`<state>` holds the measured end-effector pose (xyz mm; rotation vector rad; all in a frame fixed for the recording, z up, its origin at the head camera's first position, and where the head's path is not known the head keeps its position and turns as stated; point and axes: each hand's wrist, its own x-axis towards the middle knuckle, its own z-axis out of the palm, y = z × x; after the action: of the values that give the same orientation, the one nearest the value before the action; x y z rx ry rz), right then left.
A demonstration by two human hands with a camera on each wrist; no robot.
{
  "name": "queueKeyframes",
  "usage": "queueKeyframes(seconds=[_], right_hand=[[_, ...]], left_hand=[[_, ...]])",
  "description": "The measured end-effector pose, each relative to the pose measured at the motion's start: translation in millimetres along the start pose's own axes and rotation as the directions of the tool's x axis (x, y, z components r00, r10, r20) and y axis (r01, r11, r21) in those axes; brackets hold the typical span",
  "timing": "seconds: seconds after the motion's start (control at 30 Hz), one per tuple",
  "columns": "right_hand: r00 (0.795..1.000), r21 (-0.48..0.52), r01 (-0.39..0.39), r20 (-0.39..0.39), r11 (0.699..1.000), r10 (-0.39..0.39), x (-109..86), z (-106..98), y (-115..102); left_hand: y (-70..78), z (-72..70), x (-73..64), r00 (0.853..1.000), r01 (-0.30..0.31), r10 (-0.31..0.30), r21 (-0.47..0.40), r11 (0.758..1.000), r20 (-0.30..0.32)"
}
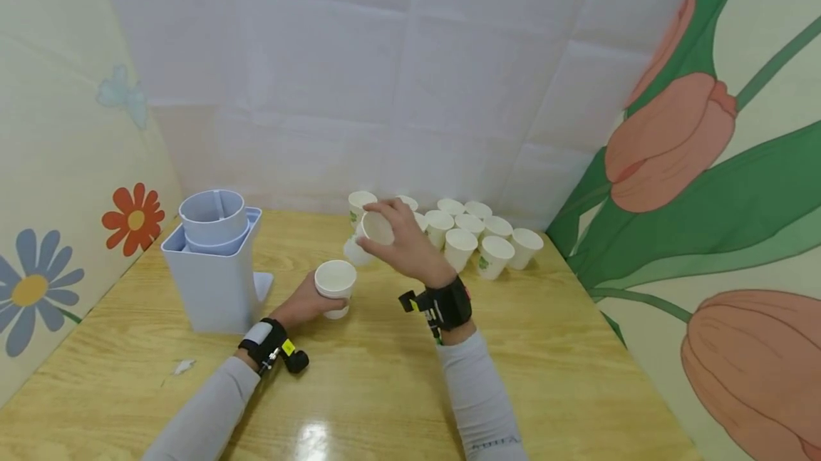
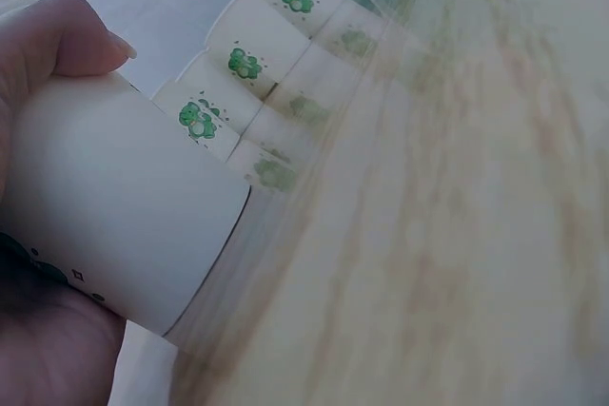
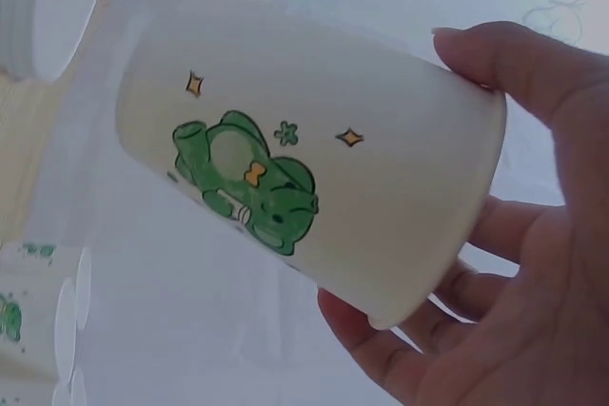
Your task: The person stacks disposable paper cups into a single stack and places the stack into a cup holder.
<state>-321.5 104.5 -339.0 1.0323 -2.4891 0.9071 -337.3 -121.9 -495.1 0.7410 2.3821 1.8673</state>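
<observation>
My left hand [image 1: 306, 302] grips white paper cups [image 1: 336, 277] nested in one another, low over the table, mouth upward. In the left wrist view, thumb and fingers wrap round the white cup wall [image 2: 124, 187]. Higher and to the right, my right hand [image 1: 405, 244] holds a single paper cup [image 1: 377, 229] near its rim, tilted. The right wrist view shows this cup [image 3: 314, 168] up close, with a green bear and small stars printed on its side; thumb and fingers lie on opposite sides of its rim.
Several paper cups [image 1: 460, 247] stand in a group at the back right, and another cup [image 1: 360, 199] stands behind my right hand. A light blue bin-like container [image 1: 214, 290] with a round insert [image 1: 214, 215] stands left. A white scrap [image 1: 183, 367] lies on the wooden table [image 1: 372, 397].
</observation>
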Motion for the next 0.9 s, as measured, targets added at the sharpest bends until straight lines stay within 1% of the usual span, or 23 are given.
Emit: queueKeyframes(seconds=[0.1,0.17,0.3,0.4,0.57,0.63,0.77,0.9], right_hand=[[0.999,0.042,0.042,0.008,0.998,-0.042,1.6,5,-10],[0.998,0.043,0.053,0.04,0.998,-0.054,2.9,10,-16],[0.99,0.004,0.053,0.134,0.999,-0.053,5.1,23,-22],[0.983,-0.016,0.044,0.177,0.999,-0.04,5.2,29,-24],[0.976,-0.029,0.035,0.218,0.999,-0.028,4.6,31,-23],[0.972,-0.037,0.036,0.234,0.999,-0.026,5.1,32,-22],[0.968,-0.062,0.03,0.251,0.998,-0.014,5.5,32,-21],[0.962,-0.068,0.03,0.273,0.997,-0.011,5.6,33,-21]], left_hand=[[-0.6,-0.1,0.4,1.0,-0.019,0.019,-0.01,1.0,0.008],[-1.2,0.0,0.7,1.0,-0.03,0.03,-0.017,0.999,0.005],[-4.8,0.4,1.1,1.0,-0.028,0.028,-0.016,0.999,0.008],[-7.4,0.6,0.7,1.0,-0.022,0.022,-0.004,1.0,0.015],[-4.0,0.5,-2.2,1.0,-0.018,0.018,-0.002,1.0,0.016],[-2.6,0.5,-2.5,1.0,-0.013,0.013,0.013,1.0,0.01],[-2.2,0.6,-1.2,1.0,-0.01,0.01,0.037,0.999,0.001],[-2.1,0.2,0.3,1.0,-0.015,0.015,0.04,0.999,0.002]])
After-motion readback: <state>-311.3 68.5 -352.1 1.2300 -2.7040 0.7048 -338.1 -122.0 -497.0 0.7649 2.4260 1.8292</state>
